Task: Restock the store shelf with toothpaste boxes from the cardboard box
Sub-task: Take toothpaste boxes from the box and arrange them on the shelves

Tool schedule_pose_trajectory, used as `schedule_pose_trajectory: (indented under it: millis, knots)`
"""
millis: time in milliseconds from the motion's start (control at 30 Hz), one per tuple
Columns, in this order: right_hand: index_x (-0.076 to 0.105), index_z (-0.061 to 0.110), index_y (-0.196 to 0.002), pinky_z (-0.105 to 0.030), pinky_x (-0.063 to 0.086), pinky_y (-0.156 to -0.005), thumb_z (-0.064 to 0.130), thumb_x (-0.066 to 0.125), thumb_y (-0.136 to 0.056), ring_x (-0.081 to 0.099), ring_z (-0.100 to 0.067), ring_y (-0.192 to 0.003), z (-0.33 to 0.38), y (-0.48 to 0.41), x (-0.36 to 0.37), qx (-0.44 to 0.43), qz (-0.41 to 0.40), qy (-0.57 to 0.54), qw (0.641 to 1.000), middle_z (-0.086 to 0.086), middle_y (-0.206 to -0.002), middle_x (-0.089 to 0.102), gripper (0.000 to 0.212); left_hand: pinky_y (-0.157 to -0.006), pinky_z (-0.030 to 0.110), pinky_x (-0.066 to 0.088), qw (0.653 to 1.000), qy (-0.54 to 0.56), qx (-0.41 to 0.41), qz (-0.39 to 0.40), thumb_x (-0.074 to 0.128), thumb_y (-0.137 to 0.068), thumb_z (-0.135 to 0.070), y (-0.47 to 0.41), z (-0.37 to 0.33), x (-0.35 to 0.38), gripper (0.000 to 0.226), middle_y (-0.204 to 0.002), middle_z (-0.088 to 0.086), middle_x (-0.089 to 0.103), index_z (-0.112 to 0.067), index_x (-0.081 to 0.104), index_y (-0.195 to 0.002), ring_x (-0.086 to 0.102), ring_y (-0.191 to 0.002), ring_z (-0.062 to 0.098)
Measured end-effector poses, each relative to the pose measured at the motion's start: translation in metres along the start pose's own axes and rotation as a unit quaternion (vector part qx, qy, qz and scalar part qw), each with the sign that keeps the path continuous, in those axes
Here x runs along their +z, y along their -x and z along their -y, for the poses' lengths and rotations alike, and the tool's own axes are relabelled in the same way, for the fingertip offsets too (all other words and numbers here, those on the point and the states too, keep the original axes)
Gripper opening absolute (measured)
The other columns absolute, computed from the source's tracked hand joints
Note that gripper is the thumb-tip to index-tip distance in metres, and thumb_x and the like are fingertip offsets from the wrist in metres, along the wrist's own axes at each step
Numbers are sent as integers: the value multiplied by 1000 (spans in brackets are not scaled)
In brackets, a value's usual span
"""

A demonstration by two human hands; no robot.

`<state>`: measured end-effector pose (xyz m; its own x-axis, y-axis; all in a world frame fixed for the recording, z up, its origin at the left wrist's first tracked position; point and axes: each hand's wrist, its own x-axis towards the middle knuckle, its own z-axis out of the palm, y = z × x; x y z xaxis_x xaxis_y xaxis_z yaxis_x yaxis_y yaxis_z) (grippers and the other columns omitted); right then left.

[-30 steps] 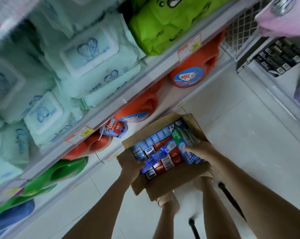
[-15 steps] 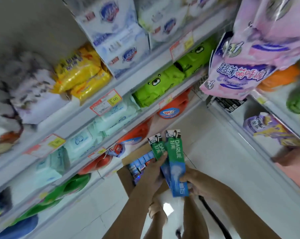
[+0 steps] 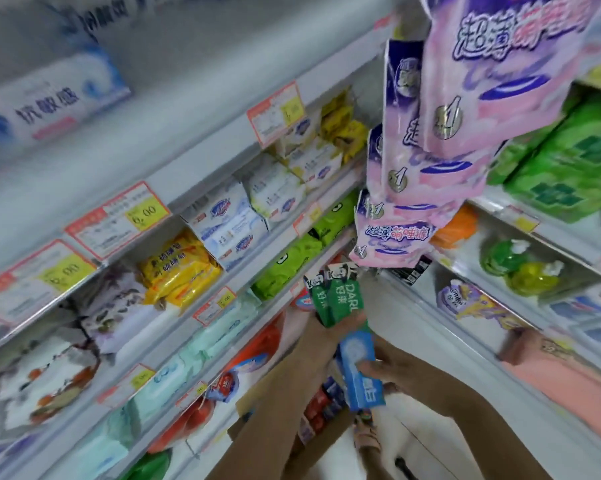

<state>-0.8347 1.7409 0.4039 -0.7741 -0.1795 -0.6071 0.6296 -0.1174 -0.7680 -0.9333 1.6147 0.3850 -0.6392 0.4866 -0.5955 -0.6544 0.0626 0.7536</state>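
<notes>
Toothpaste boxes held in front of the store shelf, above the open cardboard box.
The bundle, at least two boxes, stands near upright. Judged light, stiff, smooth card, liable to slide apart and dent at the corners. Left hand wraps the middle and right hand pinches the blue lower end. Best gripped across the broad faces.

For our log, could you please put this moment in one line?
left hand: grips Darlie toothpaste boxes | right hand: holds their lower end | placed: not yet | cardboard box: below
</notes>
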Motion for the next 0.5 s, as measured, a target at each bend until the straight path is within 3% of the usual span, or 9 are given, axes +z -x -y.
schedule_pose_trajectory:
  millis: [100,200,233,267,333,400,500]
  knots:
    - [25,52,-140,-22,52,-86,42,55,-91,60,-3,-112,26,10,-1,-22,-22,31,999,9,-131,57,59,-77,42,52,1000,15,2,-28,72,-83,-19,6,-29,15,18,-79,15,64,-6,62,-89,61,-76,31]
    - [25,51,-134,-4,43,-79,23,49,-97,51,24,-102,59,20,3,-95,-78,13,992,41,-120,49,52,-81,47,56,995,70,19,-63,78,-73,-32,13,-65,34,42,-93,20,70,-2,66,-100,67,-82,35]
    - [26,48,-134,0,41,-76,17,52,-95,48,29,-98,69,24,4,-130,-104,15,986,45,-116,47,56,-86,51,54,993,90,39,-67,83,-64,-38,18,-78,43,56,-99,20,71,-3,67,-103,68,-89,37]
    - [29,44,-136,0,41,-73,13,58,-91,51,28,-94,75,26,2,-163,-134,16,977,39,-115,50,62,-88,53,53,990,106,61,-71,87,-53,-45,22,-93,52,70,-102,18,71,-5,66,-107,67,-94,37]
    - [41,38,-134,-8,47,-68,11,73,-78,64,10,-85,91,36,-1,-195,-195,-11,961,13,-106,61,70,-86,54,53,986,111,95,-74,87,-42,-50,29,-120,68,84,-102,18,71,-6,64,-109,67,-94,37]
    - [57,38,-122,-15,51,-66,20,85,-66,67,-6,-84,111,47,-6,-236,-233,-44,942,-2,-99,65,66,-82,49,56,985,107,129,-40,87,-52,-40,37,-146,81,67,-96,16,72,-5,65,-105,69,-85,34]
    - [67,34,-109,-29,54,-81,38,89,-51,67,-21,-96,152,68,-16,-296,-208,-60,930,-8,-110,68,62,-73,34,56,981,87,172,28,74,-67,-32,55,-187,89,50,-91,9,73,-5,63,-107,69,-77,21]
